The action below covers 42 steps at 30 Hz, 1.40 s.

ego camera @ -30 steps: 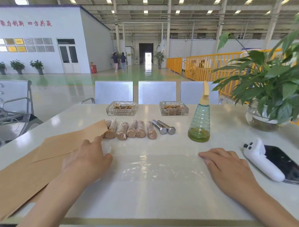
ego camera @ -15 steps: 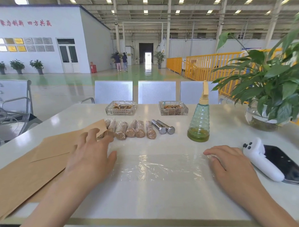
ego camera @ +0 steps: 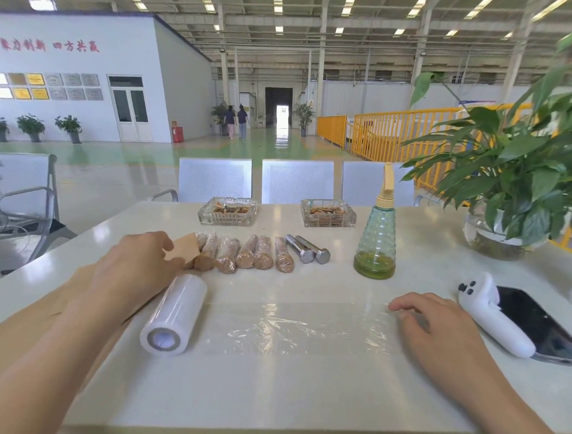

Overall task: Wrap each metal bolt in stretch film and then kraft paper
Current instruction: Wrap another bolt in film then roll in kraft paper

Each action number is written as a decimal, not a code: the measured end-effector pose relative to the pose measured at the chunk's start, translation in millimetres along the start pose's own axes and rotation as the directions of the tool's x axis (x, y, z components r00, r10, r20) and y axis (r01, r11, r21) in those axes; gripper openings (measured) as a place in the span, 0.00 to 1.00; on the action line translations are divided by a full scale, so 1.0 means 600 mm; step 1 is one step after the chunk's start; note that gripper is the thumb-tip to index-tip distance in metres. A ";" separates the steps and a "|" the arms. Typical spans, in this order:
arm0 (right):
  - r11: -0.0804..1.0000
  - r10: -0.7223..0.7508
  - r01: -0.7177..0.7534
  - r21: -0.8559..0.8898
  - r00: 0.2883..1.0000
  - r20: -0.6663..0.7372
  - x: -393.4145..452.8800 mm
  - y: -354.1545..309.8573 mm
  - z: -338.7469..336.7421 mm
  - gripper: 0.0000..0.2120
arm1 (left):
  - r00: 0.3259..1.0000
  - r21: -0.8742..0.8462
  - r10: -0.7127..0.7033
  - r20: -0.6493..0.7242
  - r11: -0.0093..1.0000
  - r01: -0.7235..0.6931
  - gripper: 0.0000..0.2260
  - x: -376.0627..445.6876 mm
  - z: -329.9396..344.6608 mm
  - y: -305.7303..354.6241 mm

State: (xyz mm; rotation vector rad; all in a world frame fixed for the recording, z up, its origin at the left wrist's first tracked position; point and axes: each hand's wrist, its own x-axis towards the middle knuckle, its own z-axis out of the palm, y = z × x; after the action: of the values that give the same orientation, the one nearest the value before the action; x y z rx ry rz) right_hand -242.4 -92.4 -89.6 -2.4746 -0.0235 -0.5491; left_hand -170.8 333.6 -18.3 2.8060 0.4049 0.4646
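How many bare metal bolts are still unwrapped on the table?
2. Both lie side by side at the right end of the row: left bolt, right bolt, beside the wrapped bolts. None seems hidden.

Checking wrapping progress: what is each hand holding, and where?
Left hand pinches the kraft paper corner; right hand presses the stretch film end flat.
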 end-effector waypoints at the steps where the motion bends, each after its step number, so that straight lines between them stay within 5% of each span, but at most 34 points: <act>1: 1.000 0.010 -0.010 0.020 1.000 0.005 -0.001 0.000 -0.002 0.14 | 0.999 0.019 -0.015 0.040 1.000 0.014 0.18 0.013 0.009 -0.004; 6: 0.999 0.017 -0.017 0.046 1.000 0.001 -0.002 -0.005 -0.006 0.13 | 0.997 0.071 -0.016 0.069 0.997 0.011 0.15 0.046 0.034 -0.007; 12: 0.997 0.036 -0.035 0.071 0.999 -0.011 -0.001 -0.007 -0.008 0.14 | 0.989 0.044 0.073 -0.130 0.997 -0.068 0.07 0.034 0.026 0.013; 19: 0.995 -0.013 0.020 0.099 0.998 -0.068 -0.003 -0.015 -0.013 0.16 | 0.898 -0.111 0.347 -0.270 0.915 -0.388 0.06 -0.056 -0.035 0.135; 27: 0.926 -0.081 0.071 0.370 0.997 0.013 -0.009 -0.018 -0.025 0.16 | 0.733 -0.208 0.673 -0.098 0.707 -0.676 0.08 -0.205 0.040 0.275; 35: 0.879 -0.123 0.068 0.471 0.989 0.087 -0.006 -0.020 -0.034 0.13 | 0.659 -0.212 0.752 0.003 0.645 -0.735 0.11 -0.251 0.081 0.305; 42: 0.897 -0.050 0.009 0.441 0.996 0.080 -0.007 -0.017 -0.026 0.13 | 0.723 -0.208 0.666 0.182 0.745 -0.634 0.20 -0.223 0.090 0.272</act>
State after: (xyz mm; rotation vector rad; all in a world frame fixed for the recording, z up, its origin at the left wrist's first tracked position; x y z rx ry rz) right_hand -253.3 -92.4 -74.3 -2.0528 -0.2006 -0.3919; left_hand -236.8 129.1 -54.5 2.7494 -0.6824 0.2457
